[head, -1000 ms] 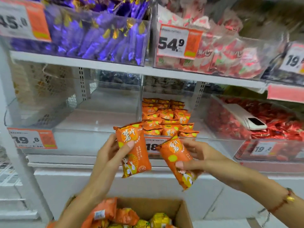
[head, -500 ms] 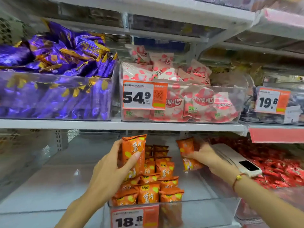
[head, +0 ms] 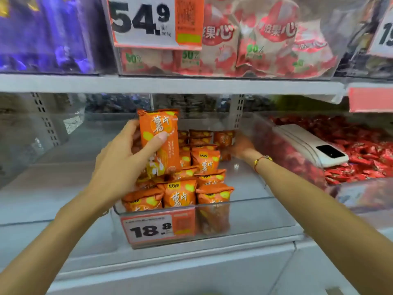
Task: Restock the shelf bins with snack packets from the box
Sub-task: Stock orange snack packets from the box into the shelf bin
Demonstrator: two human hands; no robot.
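While left hand [head: 119,165] grips glossy orange packet [head: 160,139], clear plastic bin [head: 251,213]

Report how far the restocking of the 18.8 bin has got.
Done: rows of orange packets already fill the clear bin left side. In hand: the left hand holds one packet; the right hand sets another at the back. Left: the bin's right side is bare.

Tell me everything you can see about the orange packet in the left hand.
The orange snack packet is a glossy pillow-style bag with white characters, yellow chip shapes and a crimped top edge. It stands upright above the left rows of the clear bin. The left hand grips it, thumb across the front, fingers behind it.
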